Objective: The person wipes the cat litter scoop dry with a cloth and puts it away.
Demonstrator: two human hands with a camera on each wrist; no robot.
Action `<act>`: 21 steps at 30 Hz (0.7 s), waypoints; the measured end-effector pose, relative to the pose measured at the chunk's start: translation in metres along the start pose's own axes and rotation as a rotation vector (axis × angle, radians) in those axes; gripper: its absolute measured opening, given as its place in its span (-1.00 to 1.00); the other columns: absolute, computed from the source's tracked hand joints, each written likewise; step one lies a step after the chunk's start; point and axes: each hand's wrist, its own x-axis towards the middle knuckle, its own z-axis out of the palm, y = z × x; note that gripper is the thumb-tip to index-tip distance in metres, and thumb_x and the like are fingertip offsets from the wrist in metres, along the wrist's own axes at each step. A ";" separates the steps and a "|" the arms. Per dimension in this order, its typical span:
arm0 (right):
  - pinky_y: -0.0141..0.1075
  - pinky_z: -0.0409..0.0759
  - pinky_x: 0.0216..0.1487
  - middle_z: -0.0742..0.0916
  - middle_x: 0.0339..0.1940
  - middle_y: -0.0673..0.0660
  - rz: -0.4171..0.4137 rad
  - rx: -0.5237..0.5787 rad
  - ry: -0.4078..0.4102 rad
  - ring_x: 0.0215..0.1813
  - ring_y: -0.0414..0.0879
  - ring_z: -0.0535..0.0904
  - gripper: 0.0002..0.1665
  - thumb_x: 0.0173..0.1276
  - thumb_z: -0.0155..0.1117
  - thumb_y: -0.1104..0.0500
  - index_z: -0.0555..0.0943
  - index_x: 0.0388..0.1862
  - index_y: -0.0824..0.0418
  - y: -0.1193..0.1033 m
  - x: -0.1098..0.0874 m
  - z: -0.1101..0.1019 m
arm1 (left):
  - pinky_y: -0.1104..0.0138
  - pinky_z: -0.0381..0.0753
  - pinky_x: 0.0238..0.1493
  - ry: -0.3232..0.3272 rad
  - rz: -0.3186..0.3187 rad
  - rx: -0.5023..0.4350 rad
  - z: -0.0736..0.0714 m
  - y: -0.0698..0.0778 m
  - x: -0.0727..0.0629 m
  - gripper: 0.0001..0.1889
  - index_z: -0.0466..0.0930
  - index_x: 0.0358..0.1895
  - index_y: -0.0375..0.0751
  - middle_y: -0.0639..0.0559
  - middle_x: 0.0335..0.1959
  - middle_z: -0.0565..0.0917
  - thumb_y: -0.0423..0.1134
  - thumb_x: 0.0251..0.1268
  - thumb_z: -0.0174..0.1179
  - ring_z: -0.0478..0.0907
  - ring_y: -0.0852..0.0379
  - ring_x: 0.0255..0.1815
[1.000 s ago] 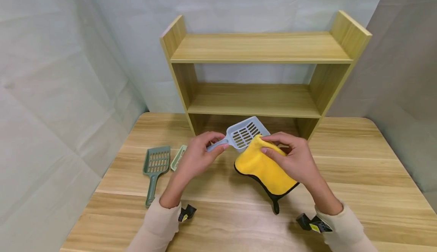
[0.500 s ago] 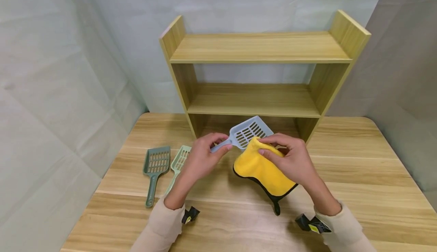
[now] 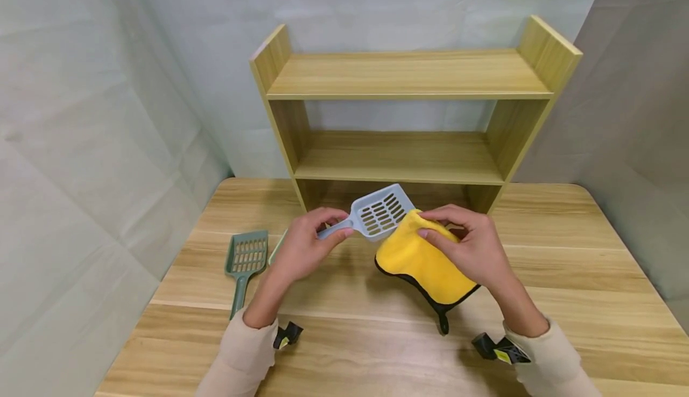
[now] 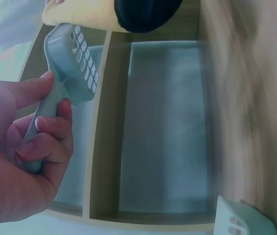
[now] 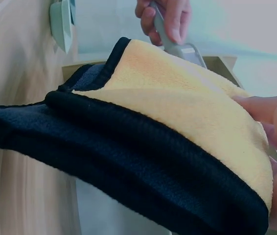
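The left-hand grip [image 3: 304, 244] is closed around the slim, smooth plastic handle of one blue-grey scoop [image 3: 359, 222], held above the worktop [image 3: 350, 355]; its shallow pan is pierced with rows of rounded slots. The right-hand grip [image 3: 476, 247] pinches one plush yellow cloth [image 3: 425, 265], dark-backed and black-edged with a loop, overlapping a corner of the pan. Two more scoops lie to the left: one dark green [image 3: 243, 274], one pale green [image 5: 61, 29]. Behind stands one wood-grain shelf unit [image 3: 414, 74].
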 end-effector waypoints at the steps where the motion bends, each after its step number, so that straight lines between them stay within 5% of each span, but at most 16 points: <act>1: -0.46 0.67 -0.29 0.87 -0.09 0.15 0.000 0.000 0.004 -0.17 -0.30 0.74 -0.67 0.29 0.56 0.44 0.85 0.01 0.20 0.000 0.000 -0.001 | 0.31 0.55 -0.21 -0.002 0.003 -0.001 -0.001 0.000 0.000 -0.72 0.79 0.07 -0.19 -0.03 -0.17 0.79 -0.19 0.38 0.49 0.62 0.07 -0.24; 7: -0.48 0.71 -0.21 0.87 -0.08 0.14 0.005 -0.009 0.025 -0.17 -0.32 0.75 -0.66 0.30 0.55 0.45 0.84 0.03 0.21 0.000 0.002 -0.006 | 0.30 0.57 -0.19 0.000 0.015 0.003 -0.007 -0.002 0.000 -0.72 0.79 0.08 -0.22 -0.05 -0.17 0.80 -0.21 0.38 0.49 0.62 0.10 -0.24; 16: -0.49 0.70 -0.23 0.83 -0.08 -0.29 0.066 0.036 0.006 -0.22 -0.34 0.76 -0.67 0.36 0.52 0.41 0.81 0.09 0.27 0.002 0.004 -0.016 | 0.29 0.56 -0.20 -0.018 -0.019 0.006 -0.019 0.001 -0.002 -0.71 0.78 0.11 -0.18 -0.01 -0.14 0.79 -0.20 0.41 0.47 0.62 0.07 -0.23; 21: -0.43 0.69 -0.31 0.84 -0.11 -0.26 0.145 0.069 -0.023 -0.28 -0.25 0.76 -0.69 0.46 0.48 0.30 0.79 0.15 0.24 0.003 0.004 -0.024 | 0.31 0.54 -0.24 -0.022 -0.032 0.038 -0.031 0.010 -0.008 -0.71 0.75 0.14 -0.18 -0.03 -0.10 0.78 -0.22 0.44 0.45 0.59 0.05 -0.25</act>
